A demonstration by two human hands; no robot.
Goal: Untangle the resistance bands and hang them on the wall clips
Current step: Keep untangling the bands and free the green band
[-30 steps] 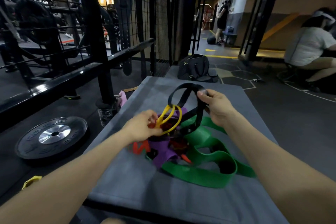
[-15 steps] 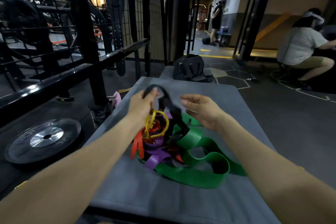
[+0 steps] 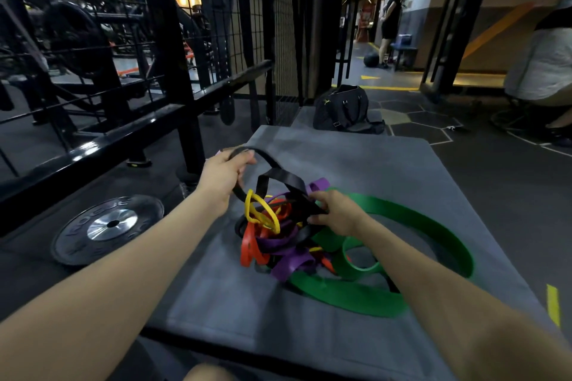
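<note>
A tangle of resistance bands lies on a grey mat (image 3: pixel 387 170) spread over the gym floor. The left hand (image 3: pixel 224 173) grips the black band (image 3: pixel 280 178), fingers curled round its loop and lifting it up and to the left, above the pile. The right hand (image 3: pixel 335 210) pinches another stretch of the same black band at the top of the heap. Just below the left hand a yellow band (image 3: pixel 258 213) loops over the knot, with an orange band (image 3: pixel 249 246) and a purple band (image 3: pixel 292 263) wound together beneath it. A wide green band (image 3: pixel 356 294) sprawls flat on the mat to the right, partly under the right forearm. A weight plate (image 3: pixel 108 227) lies on the floor left of the mat, and a black bag (image 3: pixel 343 110) sits beyond its far edge.
</note>
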